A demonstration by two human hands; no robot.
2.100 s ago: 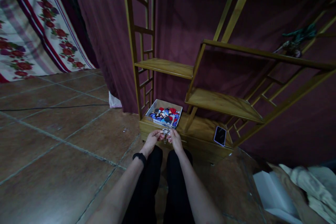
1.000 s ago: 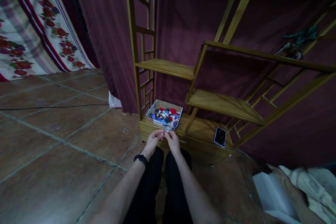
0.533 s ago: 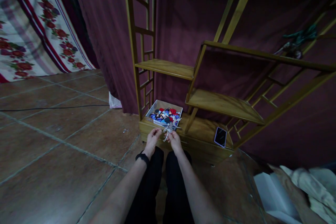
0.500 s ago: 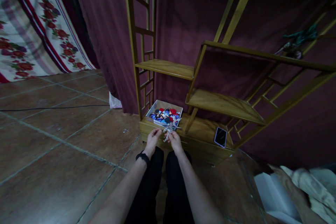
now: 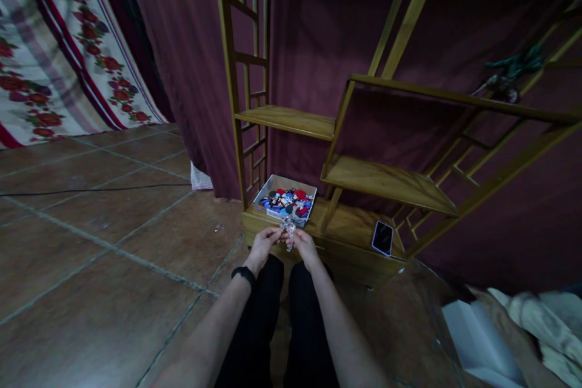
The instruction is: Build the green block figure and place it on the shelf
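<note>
Between my two hands is a small clear, shiny plastic piece [image 5: 290, 229]; its exact kind is too small to make out. My left hand [image 5: 266, 244], with a black band on the wrist, pinches its left side. On the right side my right hand [image 5: 304, 245] grips it with closed fingers. Just beyond the hands, a shallow white box [image 5: 273, 184] sits on the low wooden base. Inside lie many small colourful pieces [image 5: 287, 199] in red, blue, black and white, heaped together.
A phone [image 5: 382, 237] lies on the right part of the wooden shelf unit's base [image 5: 348, 225]. Shelf boards [image 5: 286, 118] rise above the box. Small clear scraps [image 5: 219, 228] and a black cable [image 5: 95, 190] are on the tiled floor. A white box [image 5: 479, 339] stands at lower right.
My left hand has moved right and now meets the clear plastic piece, which has dropped slightly and turned. My right hand keeps hold of it. The camera view has shifted a little.
</note>
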